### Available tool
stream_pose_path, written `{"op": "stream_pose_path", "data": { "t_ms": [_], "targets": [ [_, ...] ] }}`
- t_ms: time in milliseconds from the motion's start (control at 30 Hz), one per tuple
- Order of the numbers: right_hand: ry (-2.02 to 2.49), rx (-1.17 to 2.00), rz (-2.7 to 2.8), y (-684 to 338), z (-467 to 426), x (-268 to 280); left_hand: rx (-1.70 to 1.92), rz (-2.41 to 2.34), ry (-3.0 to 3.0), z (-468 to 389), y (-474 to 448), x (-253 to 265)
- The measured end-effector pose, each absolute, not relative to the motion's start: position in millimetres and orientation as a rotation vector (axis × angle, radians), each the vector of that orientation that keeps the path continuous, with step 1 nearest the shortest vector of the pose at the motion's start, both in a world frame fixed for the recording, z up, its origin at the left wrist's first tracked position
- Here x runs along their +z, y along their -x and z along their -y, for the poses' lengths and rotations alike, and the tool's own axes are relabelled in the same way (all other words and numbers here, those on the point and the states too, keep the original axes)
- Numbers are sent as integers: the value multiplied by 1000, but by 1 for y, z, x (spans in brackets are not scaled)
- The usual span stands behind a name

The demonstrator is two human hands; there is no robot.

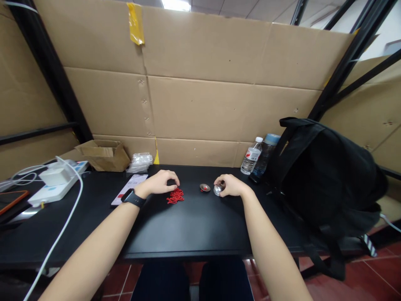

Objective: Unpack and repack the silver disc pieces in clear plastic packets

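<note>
My left hand (162,182), with a dark watch on its wrist, curls over the far edge of a small pile of red cord (176,196). Its thumb and fingers come together at the cord. To the right of the pile lies a small round metal dish (205,187) with a red spot in its middle. My right hand (231,185) grips a shiny, silver, cup-like metal piece (217,190) from the right side, thumb in front. The fingers hide part of this piece.
At left stand a phone (127,193), a power strip (58,188) with white cables, a brown paper bag (105,156) and clear plastic packets (140,161). Right hold two bottles (251,156) and a black backpack (326,179). A cardboard wall (200,113) closes the back.
</note>
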State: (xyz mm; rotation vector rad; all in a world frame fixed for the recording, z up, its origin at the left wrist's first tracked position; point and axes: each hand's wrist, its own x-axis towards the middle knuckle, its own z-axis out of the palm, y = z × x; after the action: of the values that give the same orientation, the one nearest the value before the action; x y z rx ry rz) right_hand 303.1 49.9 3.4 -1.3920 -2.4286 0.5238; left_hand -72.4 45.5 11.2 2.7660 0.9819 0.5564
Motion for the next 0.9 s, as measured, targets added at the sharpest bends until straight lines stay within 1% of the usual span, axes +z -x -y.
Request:
{"op": "stream_pose_path", "data": {
  "t_ms": [367, 900],
  "targets": [
    [1390, 592, 2426, -304, -48, 4, 542, -989, -2761, -45, 73, 12],
    [1408, 593, 2440, -303, -48, 5, 522, -1000, -2760, -47, 72, 9]
  ]
}}
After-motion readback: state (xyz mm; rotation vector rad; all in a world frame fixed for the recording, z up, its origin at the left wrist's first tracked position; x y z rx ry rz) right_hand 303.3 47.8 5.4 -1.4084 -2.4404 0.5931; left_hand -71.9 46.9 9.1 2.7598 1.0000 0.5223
